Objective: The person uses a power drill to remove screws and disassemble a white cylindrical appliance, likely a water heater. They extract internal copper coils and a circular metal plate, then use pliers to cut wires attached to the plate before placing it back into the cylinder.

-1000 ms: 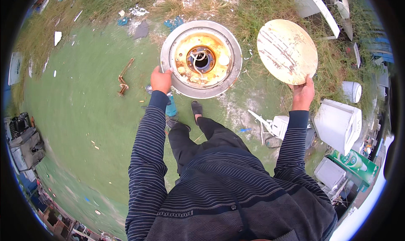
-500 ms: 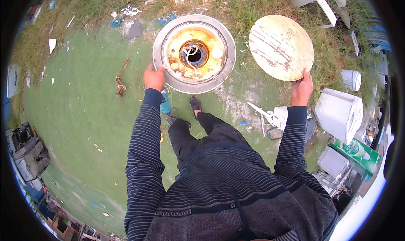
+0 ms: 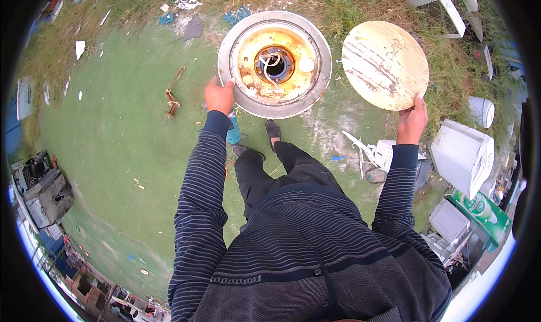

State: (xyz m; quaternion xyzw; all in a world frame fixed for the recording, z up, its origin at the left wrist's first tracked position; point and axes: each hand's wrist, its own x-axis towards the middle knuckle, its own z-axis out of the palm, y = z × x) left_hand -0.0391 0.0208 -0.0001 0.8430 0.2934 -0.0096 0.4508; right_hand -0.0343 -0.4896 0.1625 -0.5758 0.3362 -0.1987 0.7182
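Observation:
My left hand (image 3: 219, 96) is closed on the near left edge of a round metal housing (image 3: 323, 65), thumb over its rim. The housing has a wide grey rim and a rust-stained yellowish inside. A dark round opening sits in its middle, with pale cord or wire (image 3: 273, 81) looped there. My right hand (image 3: 412, 119) pinches the lower edge of a flat round disc (image 3: 389, 60), cream-coloured with dark scrapes. The disc is to the right of the housing, apart from it. The fingers under both edges are hidden.
A rusty metal rod piece (image 3: 173, 94) lies on the green ground at left. A teal power tool (image 3: 233, 129) is by my foot. White plastic parts (image 3: 369, 152), a white box-like casing (image 3: 461, 156) and a white bucket (image 3: 481, 112) are at right. Grass and scraps line the far side.
The whole scene has shifted a little to the right in the view, with the housing and ground slightly higher. Both hands keep their holds.

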